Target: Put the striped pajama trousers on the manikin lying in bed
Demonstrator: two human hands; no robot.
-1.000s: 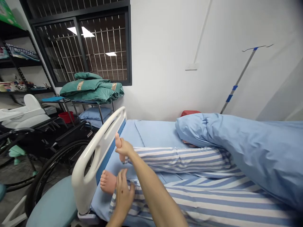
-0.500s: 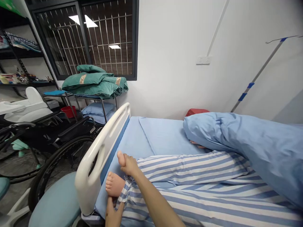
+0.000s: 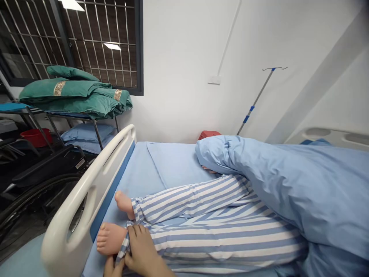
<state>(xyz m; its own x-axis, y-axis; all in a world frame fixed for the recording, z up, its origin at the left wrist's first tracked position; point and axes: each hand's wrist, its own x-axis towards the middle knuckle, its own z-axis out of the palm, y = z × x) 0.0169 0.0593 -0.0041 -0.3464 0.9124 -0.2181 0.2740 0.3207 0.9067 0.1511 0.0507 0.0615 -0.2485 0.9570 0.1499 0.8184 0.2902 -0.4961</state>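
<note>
Your right hand [image 3: 142, 252] has closed on the striped trouser cuff [image 3: 123, 246] of the manikin's nearer leg [image 3: 219, 234], just above its bare foot [image 3: 111, 239]; your left hand [image 3: 112, 267] sits half out of view below, its grip impossible to tell. The leg lies on the blue bed sheet [image 3: 138, 169] beside the white bed rail [image 3: 95, 181], with green blankets [image 3: 72, 92] on a metal rack [image 3: 96, 132] under the barred window [image 3: 98, 42].

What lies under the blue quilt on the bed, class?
Under the blue quilt, a manikin's striped pyjama legs run in; the rest is covered and cannot be seen.
</note>
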